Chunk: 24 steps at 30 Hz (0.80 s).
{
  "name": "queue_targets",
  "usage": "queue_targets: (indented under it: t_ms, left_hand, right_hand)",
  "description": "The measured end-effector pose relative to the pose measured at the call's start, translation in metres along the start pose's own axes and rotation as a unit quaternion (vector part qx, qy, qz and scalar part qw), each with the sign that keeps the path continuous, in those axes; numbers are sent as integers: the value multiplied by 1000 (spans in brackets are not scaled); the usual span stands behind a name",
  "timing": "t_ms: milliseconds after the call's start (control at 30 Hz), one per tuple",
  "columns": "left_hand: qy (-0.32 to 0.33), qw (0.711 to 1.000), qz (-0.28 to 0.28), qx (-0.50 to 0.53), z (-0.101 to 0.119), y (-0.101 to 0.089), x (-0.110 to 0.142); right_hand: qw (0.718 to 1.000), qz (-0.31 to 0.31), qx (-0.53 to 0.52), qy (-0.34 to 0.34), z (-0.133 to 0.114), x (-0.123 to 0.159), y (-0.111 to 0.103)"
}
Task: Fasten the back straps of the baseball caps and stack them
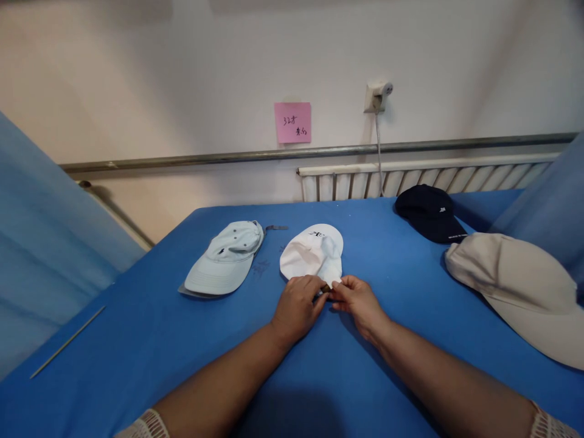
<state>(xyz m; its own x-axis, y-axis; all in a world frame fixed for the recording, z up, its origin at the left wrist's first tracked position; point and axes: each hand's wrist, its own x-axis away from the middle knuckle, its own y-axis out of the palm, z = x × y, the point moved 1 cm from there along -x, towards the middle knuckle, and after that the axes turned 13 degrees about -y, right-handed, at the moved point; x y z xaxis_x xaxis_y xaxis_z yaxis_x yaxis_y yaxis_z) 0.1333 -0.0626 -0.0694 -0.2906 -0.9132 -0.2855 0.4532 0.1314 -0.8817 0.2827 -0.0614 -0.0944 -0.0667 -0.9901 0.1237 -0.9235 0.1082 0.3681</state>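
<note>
A white baseball cap (pixel 301 255) with a dark emblem lies on the blue-covered table (pixel 182 359), its brim facing away from me. My left hand (pixel 298 304) is closed at the near edge of this cap, its fingertips partly hidden around the back strap. Beside it, my right hand (pixel 356 302) pinches the cap's near edge between thumb and fingers. The two hands almost meet there. What exactly the left fingers grip on the strap is too small to make out.
Left of the white cap sits a pale mint cap (pixel 228 255) with a loose strap. On the right are a navy cap (pixel 424 210) and a large beige cap (pixel 520 286). A thin stick (pixel 68 342) lies far left. Behind stand a radiator (pixel 356 182) and a rail (pixel 219 157).
</note>
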Motion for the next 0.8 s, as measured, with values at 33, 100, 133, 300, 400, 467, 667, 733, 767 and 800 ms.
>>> queue_targets:
  t_ms: [33, 100, 133, 300, 400, 467, 667, 733, 767, 800]
  left_hand:
    - [0, 1000, 0, 0, 0, 0, 0]
    - [0, 1000, -1, 2, 0, 0, 0]
    - [0, 1000, -2, 3, 1, 0, 0]
    - [2, 1000, 2, 7, 4, -1, 1]
    - [4, 1000, 7, 7, 5, -1, 2]
    - [6, 1000, 8, 2, 4, -1, 2]
    - [29, 999, 8, -21, 1, 2, 1]
    - [41, 999, 11, -25, 0, 3, 0]
    - [46, 999, 12, -27, 0, 3, 0]
    - [50, 998, 14, -30, 0, 4, 0]
  right_hand:
    - [1000, 2, -1, -1, -1, 0, 0]
    - [1000, 7, -2, -1, -2, 1, 1]
    - [1000, 11, -4, -1, -2, 1, 1]
    - [1000, 14, -17, 7, -1, 1, 1]
    - [1000, 11, -23, 11, -1, 1, 1]
    - [1000, 10, -21, 10, -1, 1, 1]
    - [1000, 12, -15, -1, 1, -1, 0]
    - [1000, 11, -20, -5, 2, -2, 0]
    - [1000, 10, -23, -7, 3, -2, 0]
    - [1000, 9, -26, -9, 3, -2, 0]
